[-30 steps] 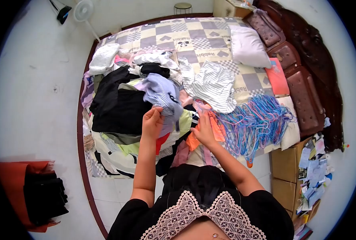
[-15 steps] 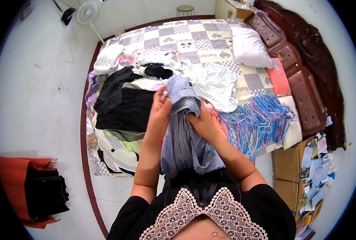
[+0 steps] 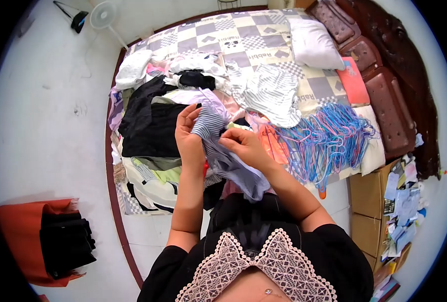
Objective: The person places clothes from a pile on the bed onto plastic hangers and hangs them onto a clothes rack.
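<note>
A blue-and-white striped garment (image 3: 229,163) hangs bunched between my hands, its lower end near my lap. My left hand (image 3: 189,132) grips its upper left edge, with the fingertips raised. On the other side, my right hand (image 3: 244,146) pinches the cloth near a dark spot. Behind and left of them lies a heap of clothes with a black garment (image 3: 153,132) on top. A white striped garment (image 3: 271,95) is spread on the bed beyond my right hand. An orange item (image 3: 274,145) lies just right of that hand.
Many blue and pink hangers (image 3: 329,143) lie on the bed (image 3: 263,27) at the right. A white pillow (image 3: 315,44) is near the headboard (image 3: 409,65). A fan (image 3: 103,16) stands at the back left. Dark folded clothes (image 3: 67,241) rest on an orange cloth (image 3: 20,241) at the lower left.
The striped garment was lifted off the heap and held up close to my body. It is now gathered smaller between my hands, and my right hand has moved from its side to a pinch near the top.
</note>
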Motion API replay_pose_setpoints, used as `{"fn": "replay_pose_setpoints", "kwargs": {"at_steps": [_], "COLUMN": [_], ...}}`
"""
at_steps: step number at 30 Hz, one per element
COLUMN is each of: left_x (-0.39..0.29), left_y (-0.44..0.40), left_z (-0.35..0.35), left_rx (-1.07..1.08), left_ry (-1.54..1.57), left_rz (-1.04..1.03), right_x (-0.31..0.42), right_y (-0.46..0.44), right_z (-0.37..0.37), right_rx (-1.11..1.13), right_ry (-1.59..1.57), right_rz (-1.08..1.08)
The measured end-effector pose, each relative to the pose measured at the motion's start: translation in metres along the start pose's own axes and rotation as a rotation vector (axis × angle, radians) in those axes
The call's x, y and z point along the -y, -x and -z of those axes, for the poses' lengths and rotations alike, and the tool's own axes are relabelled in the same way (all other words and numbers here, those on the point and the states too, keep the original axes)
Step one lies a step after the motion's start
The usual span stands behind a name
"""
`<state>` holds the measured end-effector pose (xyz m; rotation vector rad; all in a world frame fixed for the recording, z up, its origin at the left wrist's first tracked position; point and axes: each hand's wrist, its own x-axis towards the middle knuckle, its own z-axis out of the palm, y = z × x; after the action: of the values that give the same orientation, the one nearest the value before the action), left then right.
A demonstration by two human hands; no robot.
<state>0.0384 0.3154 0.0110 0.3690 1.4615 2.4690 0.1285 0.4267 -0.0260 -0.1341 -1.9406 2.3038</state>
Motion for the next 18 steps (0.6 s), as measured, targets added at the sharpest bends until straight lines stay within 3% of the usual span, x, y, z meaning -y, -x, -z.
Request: {"fn": "replay_pose_setpoints", "kwargs": {"at_steps": [1,2,3,5,7,9,11,13,15,18], "left_x": [0.005,0.008,0.009,0.012,0.010,0.006,0.001,0.002,0.016,0.035], "left_y": [-0.001,-0.002,0.000,0.009,0.011,0.011,0.014,0.011,0.009,0.021], "left_z": [0.003,0.006,0.007,0.007,0.001,-0.003,-0.008,0.000,0.021,0.046], "left_rx": [-0.003,-0.005,-0.001,0.018,0.021,0.035,0.040,0.072,0.053,0.192], "left_ry": [-0.108,-0.215,-0.221,-0.588,-0.646,-0.720,-0.912,-1.189,-1.347,-1.415], "left_rz": [-0.053,-0.108,-0.101,-0.208,-0.310,-0.399,-0.446,-0.438,-0.301,-0.216], "right_x": [-0.004,0.002,0.002,-0.002,-0.018,-0.035,-0.055,-0.073,-0.070,-0.084], "right_y": [-0.001,0.000,-0.001,-0.002,0.000,0.000,0.002,0.002,0.008,0.022], "right_z": [-0.001,-0.005,-0.010,-0.019,-0.016,-0.003,0.010,0.024,0.050,0.084], "right_rx": [-0.026,-0.089,-0.096,-0.228,-0.259,-0.129,-0.165,-0.429,-0.606,-0.651], "right_ry": [0.109,0.273,0.266,0.298,0.292,0.378,0.431,0.635,0.631,0.615], "right_rz": [0.026,0.205,0.201,0.504,0.456,0.220,0.216,0.356,0.247,0.273]}}
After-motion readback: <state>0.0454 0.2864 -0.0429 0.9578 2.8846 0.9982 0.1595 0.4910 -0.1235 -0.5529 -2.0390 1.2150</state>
